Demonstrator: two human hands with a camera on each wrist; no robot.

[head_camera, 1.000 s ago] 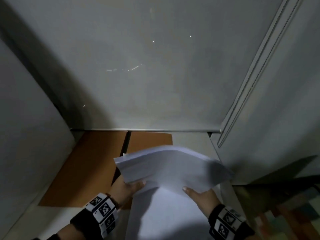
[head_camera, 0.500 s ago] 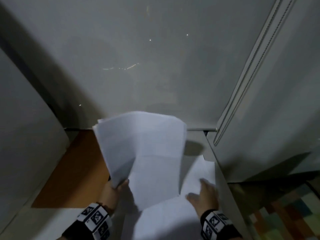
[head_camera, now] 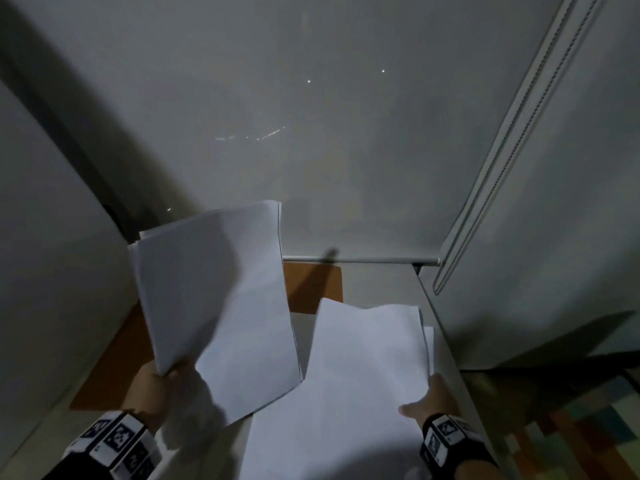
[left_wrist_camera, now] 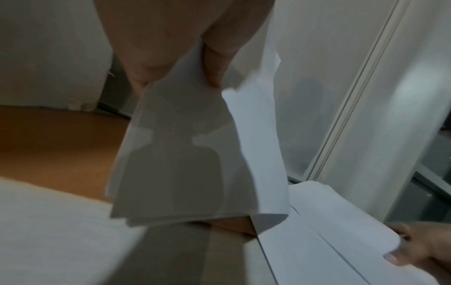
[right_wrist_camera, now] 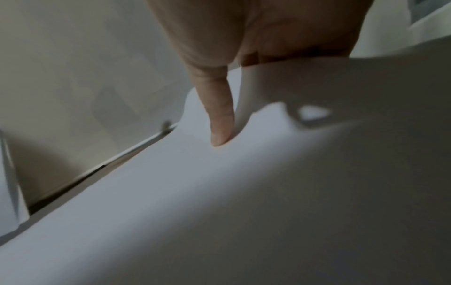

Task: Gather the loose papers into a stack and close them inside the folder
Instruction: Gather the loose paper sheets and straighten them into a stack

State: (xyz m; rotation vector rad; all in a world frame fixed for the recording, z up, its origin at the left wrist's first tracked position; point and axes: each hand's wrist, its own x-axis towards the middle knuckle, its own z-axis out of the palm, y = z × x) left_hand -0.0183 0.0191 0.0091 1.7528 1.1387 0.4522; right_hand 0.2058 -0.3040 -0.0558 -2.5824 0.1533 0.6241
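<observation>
My left hand (head_camera: 162,379) pinches the near corner of a sheaf of white papers (head_camera: 214,292) and holds it tilted up above the open brown folder (head_camera: 114,351). In the left wrist view the thumb (left_wrist_camera: 214,63) lies on the sheaf (left_wrist_camera: 185,158), the other fingers beneath. My right hand (head_camera: 429,400) grips the right edge of another white sheet (head_camera: 367,362) that is lifted and bowed over more sheets on the desk. Its thumb (right_wrist_camera: 220,115) presses on top of that sheet (right_wrist_camera: 195,192); the other fingers are hidden under it.
The white desk (head_camera: 446,344) is narrow, with a grey partition wall (head_camera: 311,133) behind and a white panel (head_camera: 52,237) at the left. A second panel with a metal rail (head_camera: 512,133) stands at the right. Patterned floor (head_camera: 588,431) shows past the desk's right edge.
My left hand has carried the sheaf leftward and raised it over the folder. My right hand let go of the sheaf, dropped to the desk and lifted the edge of another sheet.
</observation>
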